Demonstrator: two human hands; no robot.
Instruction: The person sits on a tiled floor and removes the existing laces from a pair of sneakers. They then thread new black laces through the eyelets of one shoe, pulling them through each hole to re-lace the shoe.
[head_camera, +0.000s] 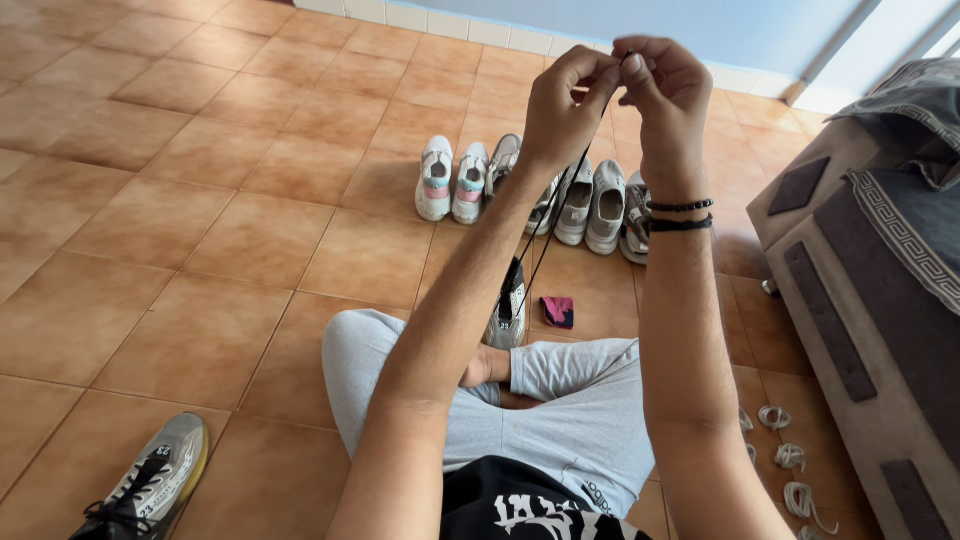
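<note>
Grey-trousered crossed legs (560, 400) filled the foreground as a person seated on the tiled floor (200, 200) worked a black shoelace (555, 215). Both hands were raised: the left hand (565, 100) and right hand (665, 90) each pinched the lace's upper end between fingertips, the cord hanging taut down to a grey sneaker (510, 305) beside the knees. The lace looked light, limp and thin, best gripped near its stiff tip. Beyond stood a row of pale shoes (535, 190); coiled white laces (785, 460) lay by a sofa (880, 290).
</note>
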